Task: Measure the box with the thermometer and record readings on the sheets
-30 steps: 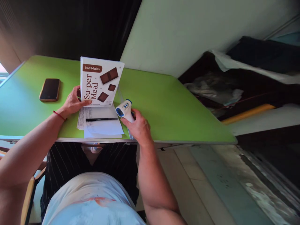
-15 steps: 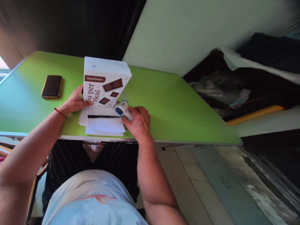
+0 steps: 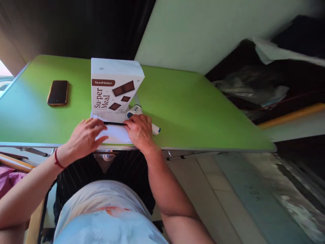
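Observation:
My right hand (image 3: pixel 139 132) has its thumb and fingertips closed on the right end of a black pen (image 3: pixel 114 123), which lies across white sheets of paper (image 3: pixel 116 134). Thumb apart from its curved fingers, my left hand (image 3: pixel 87 135) is over the left edge of the sheets, close to the pen's other end and holding nothing. Partly covered by my right hand is a white infrared thermometer (image 3: pixel 135 109) with a blue-edged display, lying on the table. Just behind the papers a white box (image 3: pixel 101 98) marked "NutriMotion Su-per Meal" stands upright.
A phone in a brown case (image 3: pixel 58 93) lies to the left on the green table (image 3: pixel 182 112). Behind the table are a dark panel (image 3: pixel 76 27) and a pale wall (image 3: pixel 177 37). Crumpled plastic (image 3: pixel 254 88) rests on a dark shelf at the right.
My right hand has let go of the thermometer, leaving it on the table, and taken the pen's right end. My left hand has left the box and come nearer, over the papers.

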Motion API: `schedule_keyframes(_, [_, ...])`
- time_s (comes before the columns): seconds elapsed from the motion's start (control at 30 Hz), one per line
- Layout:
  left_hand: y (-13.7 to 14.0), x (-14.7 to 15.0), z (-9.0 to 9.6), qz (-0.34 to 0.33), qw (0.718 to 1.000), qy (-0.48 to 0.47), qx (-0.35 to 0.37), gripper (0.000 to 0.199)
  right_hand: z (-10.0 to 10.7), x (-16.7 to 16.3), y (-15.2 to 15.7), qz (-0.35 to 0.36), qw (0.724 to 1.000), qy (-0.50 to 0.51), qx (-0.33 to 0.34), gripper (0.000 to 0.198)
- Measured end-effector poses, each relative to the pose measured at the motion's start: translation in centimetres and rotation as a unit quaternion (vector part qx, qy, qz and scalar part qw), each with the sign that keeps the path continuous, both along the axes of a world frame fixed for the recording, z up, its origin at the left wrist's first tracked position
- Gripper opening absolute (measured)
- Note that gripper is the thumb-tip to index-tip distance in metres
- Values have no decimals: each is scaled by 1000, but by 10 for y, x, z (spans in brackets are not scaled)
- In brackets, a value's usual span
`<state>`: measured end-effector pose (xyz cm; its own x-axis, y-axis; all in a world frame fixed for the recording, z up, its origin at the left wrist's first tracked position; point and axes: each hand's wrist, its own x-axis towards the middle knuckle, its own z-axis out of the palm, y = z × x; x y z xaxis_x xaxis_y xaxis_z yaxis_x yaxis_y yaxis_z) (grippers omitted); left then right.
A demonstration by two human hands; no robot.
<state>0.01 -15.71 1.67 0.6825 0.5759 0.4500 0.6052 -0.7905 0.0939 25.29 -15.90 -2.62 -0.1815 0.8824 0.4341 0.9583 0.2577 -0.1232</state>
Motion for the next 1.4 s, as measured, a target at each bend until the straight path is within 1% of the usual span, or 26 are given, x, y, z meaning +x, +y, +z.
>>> schedule_keyframes(0.03, [-10, 1, -8, -25, 999, -9, 32, 21, 1, 0, -1, 4, 1000, 2, -4, 27])
schedule_keyframes(0.07, [-18, 1, -15, -33, 998, -8, 58, 20, 3, 0, -3, 8, 1000, 7, -5, 25])
schedule_keyframes(0.13, [-30, 1, -28, -21, 995, -12, 95, 21, 8, 0, -9, 12, 999, 35, 3, 22])
schedule_keyframes(0.2, [-39, -1, -37, -10, 992, -34, 121, 19, 13, 0, -16, 12, 995, 99, 23, 18])
schedule_keyframes(0.27, [-44, -1, -45, -7, 988, -63, 140, 16, 17, -4, -24, 11, 979, 197, 40, 15])
schedule_keyframes(0.33, [-47, 0, -52, 0, 984, -86, 156, 14, 16, -12, -31, 11, 946, 320, 47, 15])
schedule_keyframes(0.43, [-50, 3, -61, 15, 977, -110, 182, 19, 10, -32, -41, 19, 875, 482, 46, 12])
schedule_keyframes(0.47, [-50, 3, -63, 18, 975, -115, 188, 21, 8, -39, -44, 26, 857, 513, 39, 12])
schedule_keyframes(0.5, [-50, 4, -65, 19, 974, -118, 192, 22, 6, -45, -48, 31, 846, 531, 26, 11])
schedule_keyframes(0.53, [-50, 5, -66, 20, 974, -119, 194, 22, 5, -51, -51, 34, 843, 537, 7, 11])
schedule_keyframes(0.6, [-50, 5, -67, 19, 974, -116, 192, 21, 4, -59, -57, 29, 849, 527, -28, 11])
schedule_keyframes(0.67, [-50, 5, -67, 18, 975, -116, 188, 20, 4, -62, -59, 18, 859, 510, -45, 11])
schedule_keyframes(0.8, [-50, 4, -68, 22, 977, -113, 179, 21, 4, -61, -56, 22, 875, 480, -51, 13])
schedule_keyframes(0.97, [-52, 2, -76, 12, 985, -128, 117, 32, 3, -61, -52, 32, 895, 440, -65, 19])
schedule_keyframes(1.03, [-52, 2, -76, 9, 985, -130, 110, 33, 3, -61, -53, 38, 902, 424, -73, 18])
schedule_keyframes(1.17, [-52, 5, -75, 16, 982, -128, 140, 29, 3, -61, -54, 47, 906, 414, -71, 17])
schedule_keyframes(1.2, [-52, 5, -74, 13, 981, -132, 138, 29, 3, -61, -55, 48, 906, 414, -70, 17])
schedule_keyframes(1.33, [-52, 5, -77, 1, 985, -148, 84, 34, 1, -60, -55, 45, 910, 408, -66, 17])
schedule_keyframes(1.4, [-52, 4, -78, 2, 987, -147, 69, 34, 0, -59, -54, 48, 912, 403, -63, 17])
